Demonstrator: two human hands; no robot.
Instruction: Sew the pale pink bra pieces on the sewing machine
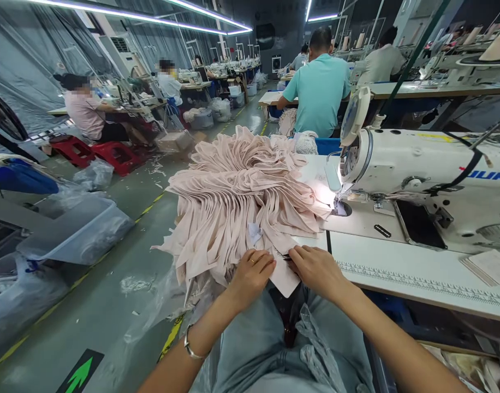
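Running front-to-back, held fabric [285, 279] points lapward.

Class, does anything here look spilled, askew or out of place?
Yes. Pale scraps lie scattered on the floor near the red stools, loose like uncollected litter. A bluish-white piece also stands out on the pink fabric pile, its colour unlike the cloth around it. I see no clear damage.

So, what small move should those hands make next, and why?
Perhaps draw the pale pink fabric flap farther onto the white table: its corner juts past the edge toward the lap, and the left hand and right hand flank it.
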